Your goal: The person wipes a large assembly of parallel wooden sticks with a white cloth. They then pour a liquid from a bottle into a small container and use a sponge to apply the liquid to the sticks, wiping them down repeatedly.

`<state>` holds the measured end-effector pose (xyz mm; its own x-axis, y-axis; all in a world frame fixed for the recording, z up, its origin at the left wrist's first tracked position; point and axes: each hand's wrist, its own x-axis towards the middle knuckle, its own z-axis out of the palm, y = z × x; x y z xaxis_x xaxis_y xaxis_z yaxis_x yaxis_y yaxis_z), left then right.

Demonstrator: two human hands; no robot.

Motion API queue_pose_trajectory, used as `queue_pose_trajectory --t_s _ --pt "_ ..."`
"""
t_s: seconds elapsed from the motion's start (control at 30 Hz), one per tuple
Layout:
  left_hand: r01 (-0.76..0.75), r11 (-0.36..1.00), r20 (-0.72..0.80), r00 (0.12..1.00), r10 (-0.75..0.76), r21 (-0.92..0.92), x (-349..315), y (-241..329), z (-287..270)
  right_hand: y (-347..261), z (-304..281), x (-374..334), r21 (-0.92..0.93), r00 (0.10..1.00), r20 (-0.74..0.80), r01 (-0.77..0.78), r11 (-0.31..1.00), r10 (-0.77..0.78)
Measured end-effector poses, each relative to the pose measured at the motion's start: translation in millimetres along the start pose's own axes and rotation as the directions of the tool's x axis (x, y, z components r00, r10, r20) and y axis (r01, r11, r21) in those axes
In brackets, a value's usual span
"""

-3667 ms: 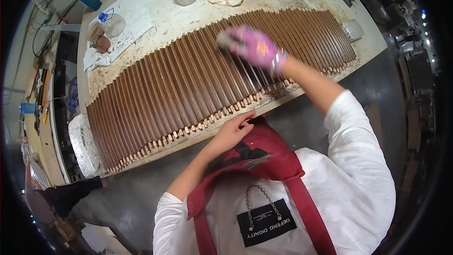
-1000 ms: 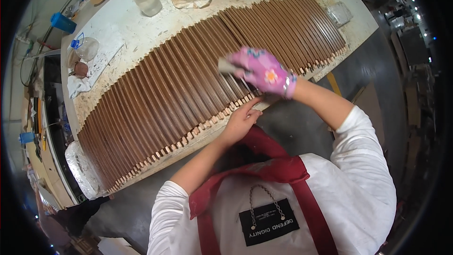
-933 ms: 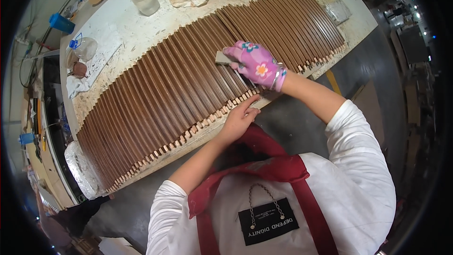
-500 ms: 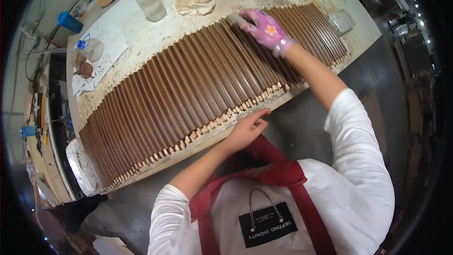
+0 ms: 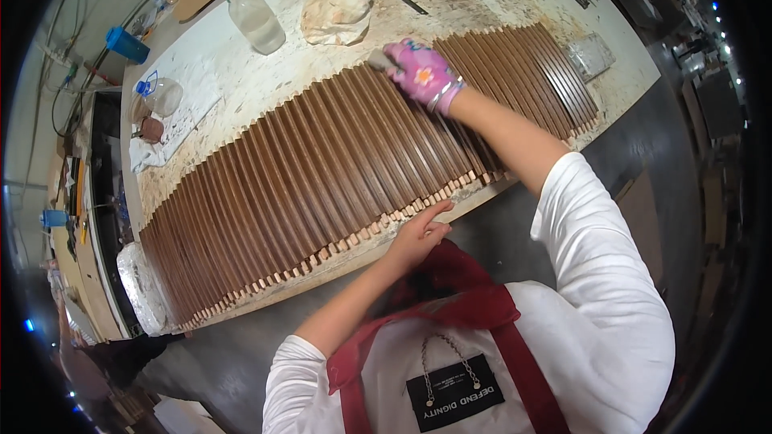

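Note:
A long row of brown wooden strips (image 5: pixel 322 161) lies side by side across the table, their pale bare ends towards me. My right hand (image 5: pixel 420 76), in a pink flowered glove, rests at the far ends of the strips, right of the middle. Its fingers are closed round a small greyish pad (image 5: pixel 378 60), whose kind I cannot make out for certain. Bare and near the front edge, my left hand (image 5: pixel 418 237) has its index finger stretched towards the pale strip ends, next to the table edge. Nothing shows in it.
Behind the row stand a clear bottle (image 5: pixel 251 14) and a crumpled stained cloth (image 5: pixel 336 10). A dark flat strip (image 5: pixel 411 4) lies farther right. At the left are a cut plastic jug (image 5: pixel 161 96) and a wrapped bundle (image 5: pixel 143 288); another wrapped block (image 5: pixel 591 56) sits right.
My right hand has slid left and a little nearer along the far part of the strips, with the pad in it. My left hand has shifted slightly, staying at the front edge.

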<state>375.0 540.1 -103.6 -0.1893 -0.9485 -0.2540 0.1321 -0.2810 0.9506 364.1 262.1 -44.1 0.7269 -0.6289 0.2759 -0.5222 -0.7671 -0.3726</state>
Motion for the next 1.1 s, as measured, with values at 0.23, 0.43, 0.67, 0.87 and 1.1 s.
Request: queue_pose_trajectory --t_s 0.23,0.43,0.67,0.87,1.1 --pt "0.119 0.992 0.011 0.993 -0.119 -0.040 -3.7 -19.6 -7.2 -73.3 -48.0 -127.5 0.268 0.811 0.405 0.337 0.903 -0.423" --pt "0.047 0.998 -0.015 0.999 -0.048 -0.046 -5.9 -0.8 -1.7 -29.6 -25.7 -61.7 0.143 0.993 0.090 0.064 0.988 -0.077" --pt "0.022 0.996 -0.044 0.999 -0.018 0.089 -9.6 12.8 3.8 -46.6 -67.8 -124.2 0.228 0.900 0.248 0.307 0.924 -0.360" --pt "-0.169 0.950 0.055 0.986 0.160 0.262 23.8 21.6 25.2 18.3 -49.3 8.7 0.141 0.984 -0.061 -0.159 0.977 0.169" --pt "-0.119 0.973 -0.023 0.992 0.126 0.199 37.3 16.2 22.7 -15.9 -19.5 -29.1 0.075 0.936 0.138 0.318 0.945 -0.325"
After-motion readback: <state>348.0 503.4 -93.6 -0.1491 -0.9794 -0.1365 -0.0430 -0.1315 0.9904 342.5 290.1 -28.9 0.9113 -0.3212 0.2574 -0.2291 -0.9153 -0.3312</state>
